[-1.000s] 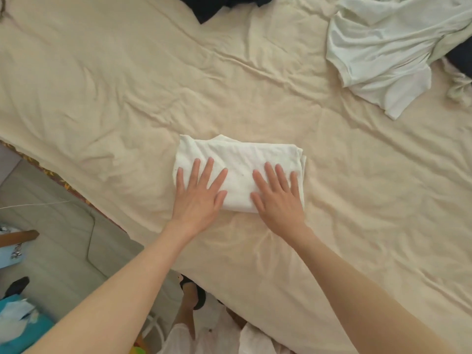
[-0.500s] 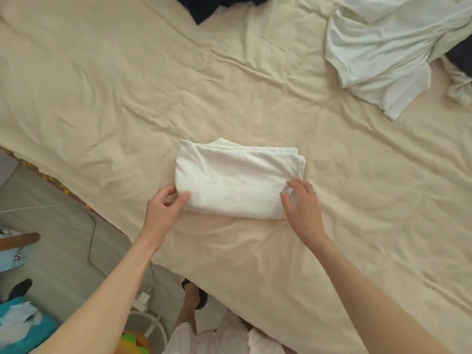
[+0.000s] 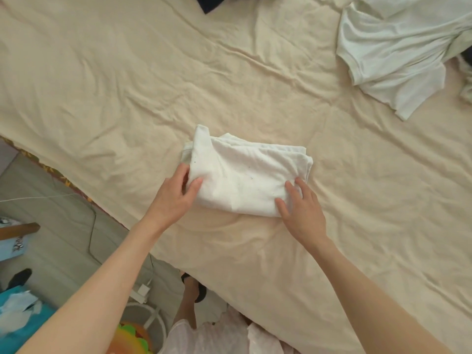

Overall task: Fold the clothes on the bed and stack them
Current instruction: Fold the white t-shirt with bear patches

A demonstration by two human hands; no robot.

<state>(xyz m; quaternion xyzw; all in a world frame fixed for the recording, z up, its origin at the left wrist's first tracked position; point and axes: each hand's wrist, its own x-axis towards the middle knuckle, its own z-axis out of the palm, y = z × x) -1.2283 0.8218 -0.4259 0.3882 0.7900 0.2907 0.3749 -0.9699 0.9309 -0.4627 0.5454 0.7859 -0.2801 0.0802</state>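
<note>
Our fingers (image 3: 196,183) pinch both short ends of the folded white garment (image 3: 242,182), its length running between left hand (image 3: 173,198) and right hand (image 3: 301,210) near the bed (image 3: 102,98) edge.

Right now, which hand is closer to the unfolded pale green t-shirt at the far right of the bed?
Right. The right hand grips the folded white garment's right corner, on the pale green t-shirt's side; the left hand holds the opposite corner, farther away.

bed (image 3: 102,85): beige sheet | folded white garment (image 3: 245,177) | pale shirt (image 3: 393,52) | dark cloth (image 3: 212,2)
</note>
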